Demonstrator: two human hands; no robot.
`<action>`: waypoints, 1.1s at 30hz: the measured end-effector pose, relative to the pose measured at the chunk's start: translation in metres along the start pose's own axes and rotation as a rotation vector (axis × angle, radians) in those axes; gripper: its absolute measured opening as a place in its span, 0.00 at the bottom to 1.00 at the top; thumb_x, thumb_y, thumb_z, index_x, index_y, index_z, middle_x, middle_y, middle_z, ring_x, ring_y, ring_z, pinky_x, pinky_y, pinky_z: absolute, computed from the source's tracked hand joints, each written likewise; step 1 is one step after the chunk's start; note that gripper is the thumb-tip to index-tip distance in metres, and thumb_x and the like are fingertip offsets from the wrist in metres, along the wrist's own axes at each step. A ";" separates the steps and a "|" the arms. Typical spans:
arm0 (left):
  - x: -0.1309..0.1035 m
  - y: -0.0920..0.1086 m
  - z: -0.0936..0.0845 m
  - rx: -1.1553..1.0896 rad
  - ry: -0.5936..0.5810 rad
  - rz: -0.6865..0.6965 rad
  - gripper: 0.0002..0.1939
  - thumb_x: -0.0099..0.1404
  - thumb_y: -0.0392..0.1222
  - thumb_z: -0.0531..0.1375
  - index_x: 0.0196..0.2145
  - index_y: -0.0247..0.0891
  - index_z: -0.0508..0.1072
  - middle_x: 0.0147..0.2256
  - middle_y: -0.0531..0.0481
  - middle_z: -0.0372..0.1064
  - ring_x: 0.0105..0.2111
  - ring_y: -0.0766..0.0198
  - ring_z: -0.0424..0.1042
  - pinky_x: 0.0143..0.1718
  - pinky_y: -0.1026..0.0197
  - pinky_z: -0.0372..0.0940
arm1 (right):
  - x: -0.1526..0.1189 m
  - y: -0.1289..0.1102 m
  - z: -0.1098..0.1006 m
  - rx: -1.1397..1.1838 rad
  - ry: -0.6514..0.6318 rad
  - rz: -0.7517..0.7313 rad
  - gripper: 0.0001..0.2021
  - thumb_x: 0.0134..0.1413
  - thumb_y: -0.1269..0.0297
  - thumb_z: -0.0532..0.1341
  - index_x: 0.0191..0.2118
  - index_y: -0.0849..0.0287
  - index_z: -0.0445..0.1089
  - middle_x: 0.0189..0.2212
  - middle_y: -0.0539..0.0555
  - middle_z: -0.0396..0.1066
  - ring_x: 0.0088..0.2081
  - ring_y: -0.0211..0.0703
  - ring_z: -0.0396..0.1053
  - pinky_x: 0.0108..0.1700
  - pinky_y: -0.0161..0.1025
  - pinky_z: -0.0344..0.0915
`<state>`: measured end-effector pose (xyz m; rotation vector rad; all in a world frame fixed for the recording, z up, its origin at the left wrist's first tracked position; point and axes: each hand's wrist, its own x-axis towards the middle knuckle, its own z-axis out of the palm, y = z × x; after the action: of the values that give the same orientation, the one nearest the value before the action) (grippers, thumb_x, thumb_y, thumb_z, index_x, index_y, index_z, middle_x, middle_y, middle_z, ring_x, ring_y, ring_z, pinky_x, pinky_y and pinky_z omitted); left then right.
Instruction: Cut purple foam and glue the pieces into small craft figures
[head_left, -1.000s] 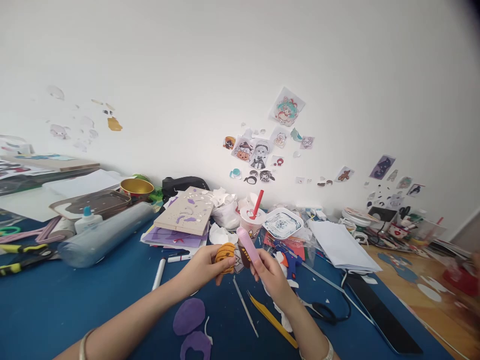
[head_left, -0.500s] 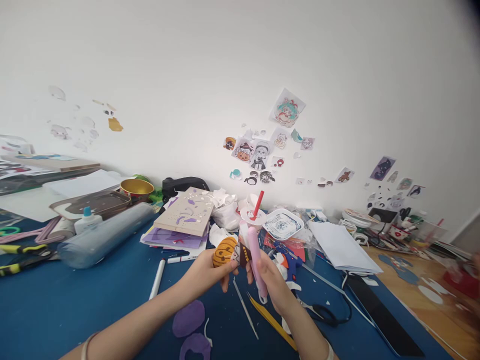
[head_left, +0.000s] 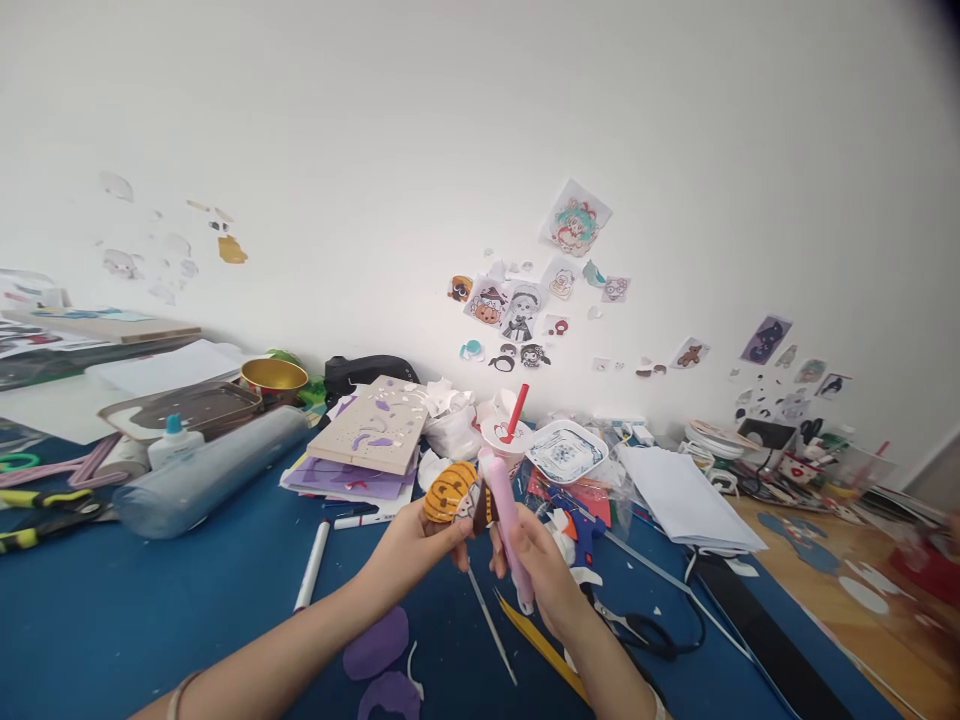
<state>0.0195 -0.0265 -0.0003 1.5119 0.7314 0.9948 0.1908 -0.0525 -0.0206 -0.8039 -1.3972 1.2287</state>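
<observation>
Though cup [head_left: 501,436] near hands [head_left: 421,545] [head_left: 546,578], open tabletop [head_left: 187,600] leftward

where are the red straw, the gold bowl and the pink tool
red straw [head_left: 518,411]: head view, middle of its shaft
gold bowl [head_left: 274,376]: head view, its inner wall
pink tool [head_left: 507,520]: head view, middle of its handle

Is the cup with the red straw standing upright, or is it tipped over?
Upright: the cup shows its lid on top, with the red straw rising from it.

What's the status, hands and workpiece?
Left hand: on pumpkin piece. Right hand: gripping pink tool. Piece held up, tool against or near its dark end. Cup close behind.
</observation>
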 end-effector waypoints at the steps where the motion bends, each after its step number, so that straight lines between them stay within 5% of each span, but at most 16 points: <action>1: -0.001 0.003 -0.001 0.021 -0.016 -0.005 0.12 0.55 0.47 0.59 0.30 0.36 0.63 0.20 0.57 0.66 0.18 0.68 0.67 0.23 0.65 0.61 | -0.001 -0.003 -0.001 -0.004 0.000 -0.014 0.19 0.52 0.44 0.54 0.34 0.58 0.60 0.24 0.46 0.58 0.20 0.31 0.57 0.29 0.34 0.57; 6: -0.008 0.022 -0.008 0.191 -0.287 -0.087 0.03 0.55 0.36 0.55 0.29 0.35 0.66 0.23 0.56 0.67 0.17 0.72 0.65 0.21 0.68 0.60 | -0.003 -0.011 -0.012 -0.138 -0.088 -0.014 0.22 0.52 0.42 0.52 0.37 0.58 0.61 0.25 0.47 0.57 0.22 0.32 0.56 0.25 0.33 0.54; 11: -0.013 0.029 -0.009 0.264 -0.395 -0.126 0.06 0.53 0.31 0.53 0.28 0.34 0.69 0.24 0.56 0.68 0.18 0.73 0.65 0.20 0.71 0.59 | -0.002 -0.001 -0.015 -0.250 -0.133 0.021 0.19 0.54 0.46 0.53 0.37 0.60 0.65 0.21 0.45 0.56 0.18 0.30 0.53 0.20 0.31 0.50; 15: -0.009 0.021 -0.007 0.150 -0.376 -0.109 0.06 0.57 0.38 0.56 0.32 0.34 0.69 0.28 0.52 0.71 0.25 0.67 0.71 0.27 0.66 0.65 | 0.000 0.007 -0.010 -0.239 -0.017 0.005 0.18 0.54 0.48 0.54 0.32 0.60 0.65 0.18 0.44 0.55 0.16 0.29 0.52 0.18 0.30 0.48; 22: 0.000 -0.006 0.004 -0.084 -0.148 -0.155 0.24 0.55 0.58 0.57 0.38 0.34 0.63 0.28 0.49 0.72 0.25 0.60 0.75 0.27 0.61 0.68 | 0.003 0.009 -0.009 -0.167 0.100 0.024 0.20 0.52 0.44 0.53 0.34 0.59 0.62 0.20 0.44 0.55 0.18 0.31 0.53 0.20 0.31 0.50; 27: 0.001 0.000 -0.003 0.016 -0.140 -0.121 0.23 0.57 0.58 0.56 0.38 0.34 0.63 0.28 0.51 0.71 0.25 0.62 0.73 0.27 0.61 0.68 | 0.001 -0.009 -0.021 -0.338 0.085 -0.084 0.21 0.54 0.43 0.49 0.35 0.58 0.63 0.26 0.50 0.61 0.29 0.39 0.59 0.33 0.36 0.57; 33: 0.000 0.008 -0.007 0.103 -0.217 -0.099 0.23 0.56 0.58 0.55 0.40 0.35 0.64 0.28 0.52 0.67 0.24 0.63 0.70 0.23 0.62 0.67 | -0.001 -0.013 -0.017 -0.420 -0.085 -0.077 0.20 0.52 0.46 0.54 0.39 0.59 0.66 0.27 0.50 0.63 0.30 0.39 0.61 0.33 0.35 0.57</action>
<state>0.0128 -0.0249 0.0074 1.6274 0.7031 0.7154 0.2092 -0.0524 -0.0104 -0.9801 -1.7714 0.9299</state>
